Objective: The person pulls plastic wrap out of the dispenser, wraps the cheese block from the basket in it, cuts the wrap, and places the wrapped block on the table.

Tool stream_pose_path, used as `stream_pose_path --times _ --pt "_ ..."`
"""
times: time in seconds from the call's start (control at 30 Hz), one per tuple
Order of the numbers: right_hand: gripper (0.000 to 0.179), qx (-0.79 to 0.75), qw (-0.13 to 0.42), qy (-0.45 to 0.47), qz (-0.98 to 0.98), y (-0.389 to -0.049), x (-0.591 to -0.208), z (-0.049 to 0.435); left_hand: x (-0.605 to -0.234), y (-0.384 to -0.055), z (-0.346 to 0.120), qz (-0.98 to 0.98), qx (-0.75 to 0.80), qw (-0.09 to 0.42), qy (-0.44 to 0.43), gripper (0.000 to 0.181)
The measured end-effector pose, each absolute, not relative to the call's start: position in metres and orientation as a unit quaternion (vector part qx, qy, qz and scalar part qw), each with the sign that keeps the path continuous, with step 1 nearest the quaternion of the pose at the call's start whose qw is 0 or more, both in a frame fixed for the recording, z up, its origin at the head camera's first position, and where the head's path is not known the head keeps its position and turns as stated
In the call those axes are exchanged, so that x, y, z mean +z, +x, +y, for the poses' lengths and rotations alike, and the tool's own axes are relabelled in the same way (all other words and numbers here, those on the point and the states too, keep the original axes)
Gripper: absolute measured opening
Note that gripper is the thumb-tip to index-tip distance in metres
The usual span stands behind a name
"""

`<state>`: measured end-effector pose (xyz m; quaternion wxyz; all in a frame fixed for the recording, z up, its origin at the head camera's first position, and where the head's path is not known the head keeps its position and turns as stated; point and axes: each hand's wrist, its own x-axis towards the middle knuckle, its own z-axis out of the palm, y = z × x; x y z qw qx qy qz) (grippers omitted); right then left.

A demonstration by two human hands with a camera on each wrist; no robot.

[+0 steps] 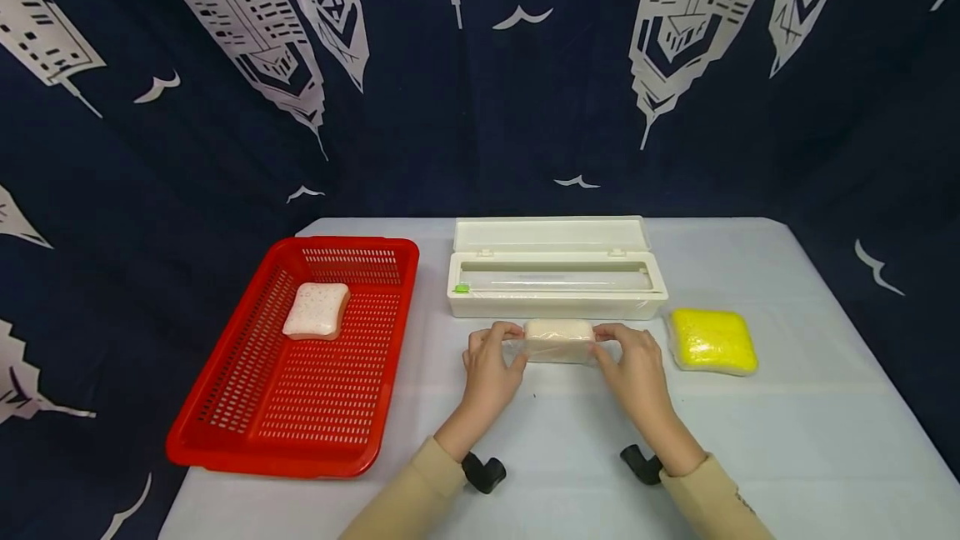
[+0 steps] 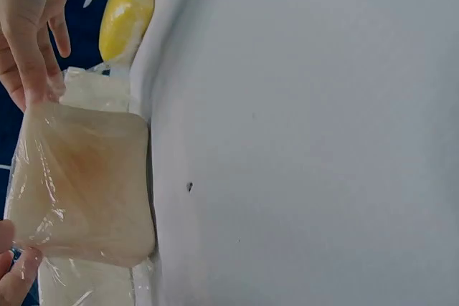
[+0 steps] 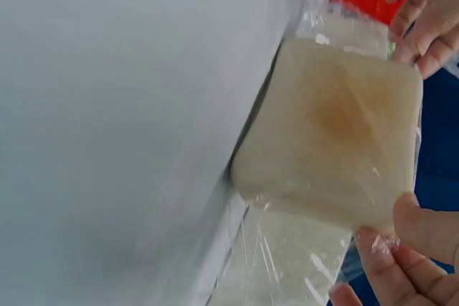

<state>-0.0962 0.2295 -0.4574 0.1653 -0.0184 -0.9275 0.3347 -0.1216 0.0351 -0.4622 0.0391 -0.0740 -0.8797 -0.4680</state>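
A cream toast-shaped slice [image 1: 558, 332] with a brownish middle stands tilted up on the table, clear plastic wrap [image 3: 251, 241] stretched over it. My left hand [image 1: 487, 369] pinches the wrap beside the slice's left edge, thumb and fingertips together. On the opposite side, my right hand [image 1: 637, 369] pinches the wrap at the right edge. Both wrist views show the slice's broad face [image 2: 93, 177] under glossy, creased film. Just behind it lies a white cling film dispenser [image 1: 558, 307] with its lid raised and a roll inside.
To the left, a red plastic basket [image 1: 318, 465] holds a white toast-shaped slice [image 1: 317, 309]. A yellow film-wrapped slab [image 1: 712, 342] lies to the right of the dispenser. Black wrist mounts [image 1: 486, 473] sit below both hands. A dark patterned cloth [image 1: 465, 107] hangs behind the white table.
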Motion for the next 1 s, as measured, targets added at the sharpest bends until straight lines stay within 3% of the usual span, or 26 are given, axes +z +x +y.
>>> stream_pose_path --times 0.23,0.53,0.73,1.0 --pt "0.025 0.37 0.103 -0.036 -0.923 -0.112 -0.456 0.25 -0.469 -0.142 0.033 -0.879 -0.467 0.057 -0.075 0.011" --pt "0.027 0.478 0.039 -0.094 -0.873 -0.132 -0.468 0.257 -0.482 -0.159 0.043 -0.862 -0.496 0.097 -0.039 0.004" --pt "0.021 0.496 0.077 -0.137 -0.854 -0.14 -0.474 0.246 -0.489 -0.162 0.053 -0.872 -0.472 0.128 -0.021 0.006" --pt "0.015 0.383 0.17 -0.057 -0.906 -0.137 -0.482 0.235 -0.495 -0.167 0.055 -0.881 -0.447 0.154 0.017 0.01"
